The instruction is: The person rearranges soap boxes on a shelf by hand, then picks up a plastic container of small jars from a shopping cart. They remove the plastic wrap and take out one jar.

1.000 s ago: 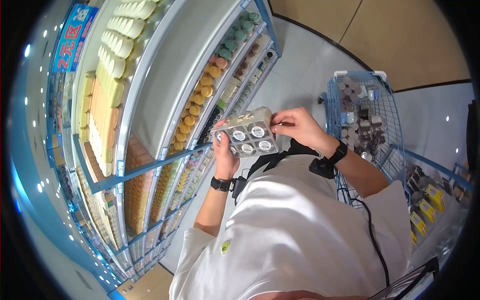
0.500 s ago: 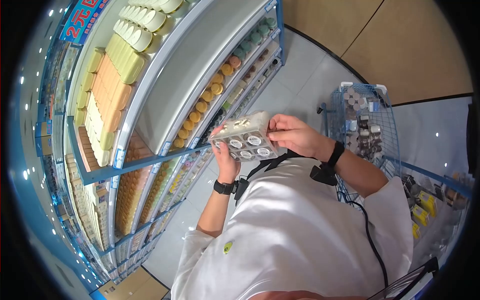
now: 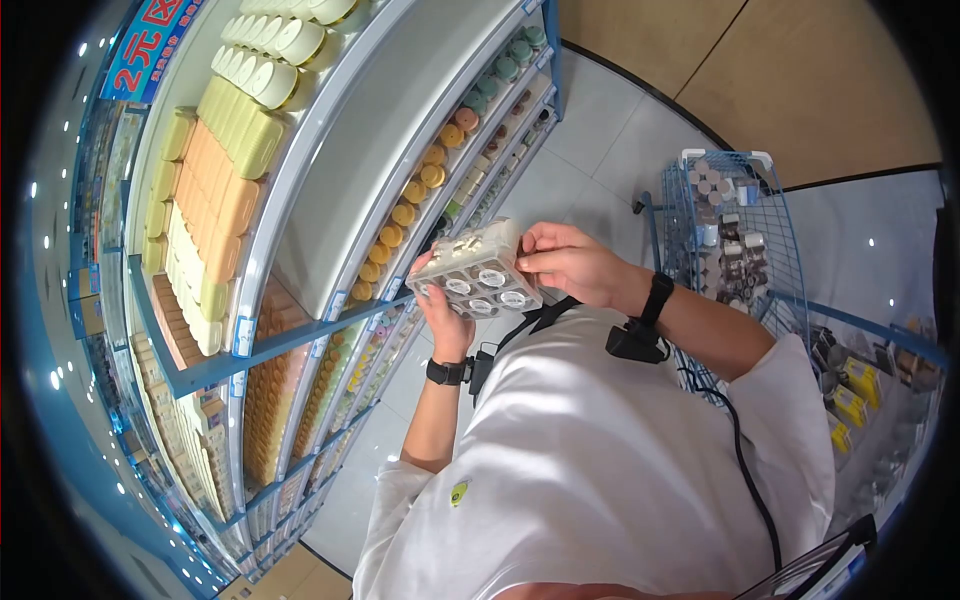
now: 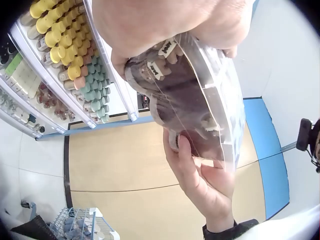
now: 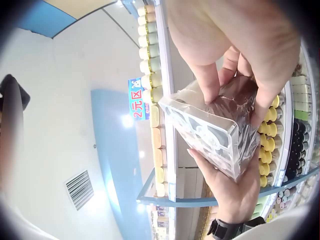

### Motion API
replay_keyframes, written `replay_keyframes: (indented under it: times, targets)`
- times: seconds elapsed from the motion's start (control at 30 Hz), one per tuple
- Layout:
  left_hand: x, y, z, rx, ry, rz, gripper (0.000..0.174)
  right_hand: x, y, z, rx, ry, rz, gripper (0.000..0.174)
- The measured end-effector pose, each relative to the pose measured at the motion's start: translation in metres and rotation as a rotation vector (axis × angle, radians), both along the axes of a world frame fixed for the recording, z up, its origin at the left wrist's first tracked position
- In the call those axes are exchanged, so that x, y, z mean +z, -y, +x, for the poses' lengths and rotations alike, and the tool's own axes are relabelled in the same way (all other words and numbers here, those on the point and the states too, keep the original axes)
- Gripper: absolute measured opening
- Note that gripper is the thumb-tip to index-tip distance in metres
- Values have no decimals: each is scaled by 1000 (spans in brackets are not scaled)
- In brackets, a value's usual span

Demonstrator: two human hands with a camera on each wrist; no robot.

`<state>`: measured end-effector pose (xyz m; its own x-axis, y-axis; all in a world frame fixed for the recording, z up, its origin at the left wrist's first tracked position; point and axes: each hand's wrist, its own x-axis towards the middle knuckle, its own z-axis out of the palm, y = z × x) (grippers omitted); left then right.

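Observation:
A clear plastic pack, film-wrapped, with round white barcode labels on its divided underside, is held up in front of the body. My left hand grips its left end, thumb over the labelled side. At the other end my right hand pinches the pack between thumb and fingers. Seen from the right wrist, the right-hand fingers press into the crinkled clear film. The left wrist view shows dark contents through the film, with small pale tags.
Left of me stands a shelf rack with blue-edged boards, bearing yellow-lidded jars and pastel boxes. On the right is a blue wire shopping cart with several jars inside. Packages with yellow labels lie near it.
The pack has tipped so its labelled underside faces the head camera less and more of its film-covered side shows. Both hands keep hold and have shifted slightly left in view.

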<state>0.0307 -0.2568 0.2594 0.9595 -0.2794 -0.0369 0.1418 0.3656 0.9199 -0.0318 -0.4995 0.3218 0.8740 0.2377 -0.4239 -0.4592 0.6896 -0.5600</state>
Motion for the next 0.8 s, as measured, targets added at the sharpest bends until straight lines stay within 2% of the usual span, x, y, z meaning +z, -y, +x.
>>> replay_keyframes:
  times: [0.2, 0.27, 0.8]
  targets:
    - [-1, 1, 8, -1, 3, -3, 64, -1, -3, 8, -23, -24, -2, 9]
    - [-6, -3, 10, -6, -36, -54, 69, -2, -3, 11, -13, -42, -28, 9]
    - [-12, -1, 19, -19, -79, -49, 66, -3, -1, 23, -57, -108, -12, 10]
